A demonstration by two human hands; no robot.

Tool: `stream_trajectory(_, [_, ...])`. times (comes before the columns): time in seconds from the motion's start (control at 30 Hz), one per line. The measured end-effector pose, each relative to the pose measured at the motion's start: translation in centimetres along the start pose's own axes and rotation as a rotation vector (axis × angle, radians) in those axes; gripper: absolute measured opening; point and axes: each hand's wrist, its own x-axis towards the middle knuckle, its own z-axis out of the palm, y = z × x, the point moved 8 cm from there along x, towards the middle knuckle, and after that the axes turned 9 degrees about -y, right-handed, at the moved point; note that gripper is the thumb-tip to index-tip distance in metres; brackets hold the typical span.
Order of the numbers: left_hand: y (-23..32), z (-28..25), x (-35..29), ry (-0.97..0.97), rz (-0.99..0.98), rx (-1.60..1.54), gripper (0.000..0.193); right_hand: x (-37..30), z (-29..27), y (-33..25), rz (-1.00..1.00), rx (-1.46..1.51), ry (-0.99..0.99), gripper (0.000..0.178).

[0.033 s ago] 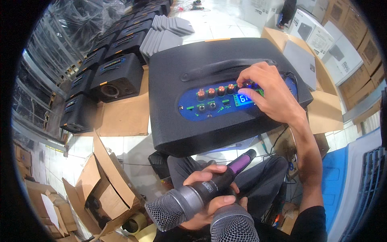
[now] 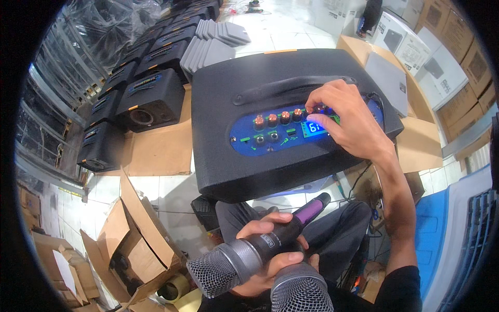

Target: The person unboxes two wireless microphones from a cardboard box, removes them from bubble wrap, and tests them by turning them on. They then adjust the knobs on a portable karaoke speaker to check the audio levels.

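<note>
A large black portable speaker [image 2: 280, 179] stands in front of me, with a strap handle [image 2: 291, 88] and a blue control panel [image 2: 241, 148] on its top. Copper-topped knobs [image 2: 285, 116] line the panel beside a lit blue display [image 2: 313, 128]. My right hand [image 2: 349, 118] reaches over the panel, thumb and forefinger pinched at a knob in the row and partly covering the display. Above my lap, my left hand [image 2: 273, 268] is wrapped round two wireless microphones. One microphone [image 2: 254, 252] points left and has a purple band; the other microphone's mesh head [image 2: 301, 291] faces the lower edge.
Rows of black speakers [image 2: 150, 101] stand at the left, near stacked grey panels [image 2: 210, 54]. An open cardboard box [image 2: 130, 244] and a tape roll [image 2: 174, 290] lie lower left. White cartons [image 2: 439, 67] are stacked on the right, above a blue-and-white unit [image 2: 442, 234].
</note>
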Motion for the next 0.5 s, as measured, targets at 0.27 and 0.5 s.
stream_trajectory(0.27, [-0.11,-0.72,0.6,0.091,0.016,0.11,0.073,0.55,-0.31,0.23,-0.023,0.011,0.01,0.014])
stream_trajectory(0.5, [-0.69,-0.96,0.23,0.161,0.022,-0.082,0.071,0.54,-0.61,0.19,-0.038,0.029,0.007,0.015])
